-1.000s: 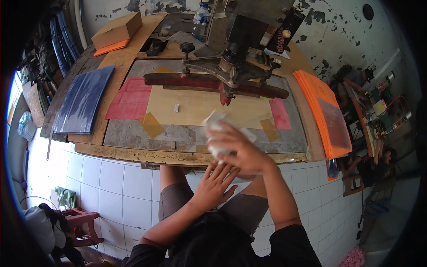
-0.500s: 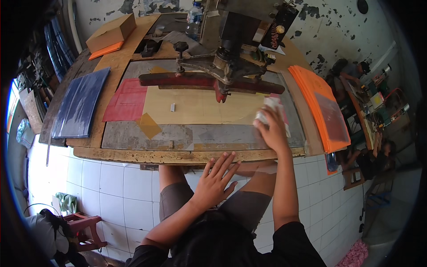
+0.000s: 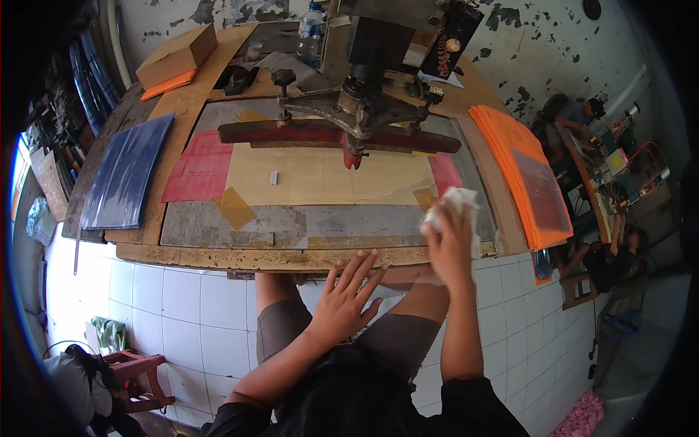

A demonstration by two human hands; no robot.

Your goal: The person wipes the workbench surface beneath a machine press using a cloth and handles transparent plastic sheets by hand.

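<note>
A crumpled white cloth (image 3: 466, 200) is bunched under my right hand (image 3: 450, 237), whose fingers close over it on the right part of the grey press bed (image 3: 349, 222). My left hand (image 3: 346, 302) lies with fingers stretched and spread, its fingertips at the wooden front edge (image 3: 291, 258) of the table. A long pale yellow sheet (image 3: 306, 178) covers the middle of the bed, with a red sheet (image 3: 196, 171) at its left end. A small light piece (image 3: 274, 178) sits on the yellow sheet. Above it hangs the press head (image 3: 357, 116) with its dark red bar.
Dark blue plastic sheets (image 3: 131, 175) lie at the left, near a cardboard box (image 3: 178, 57). Orange folders (image 3: 513, 171) are stacked at the right. A water bottle (image 3: 311, 33) stands behind. Another person (image 3: 582, 113) sits at a bench far right.
My right hand has moved the cloth toward me, off the right end of the yellow sheet. The left hand stays at the table edge.
</note>
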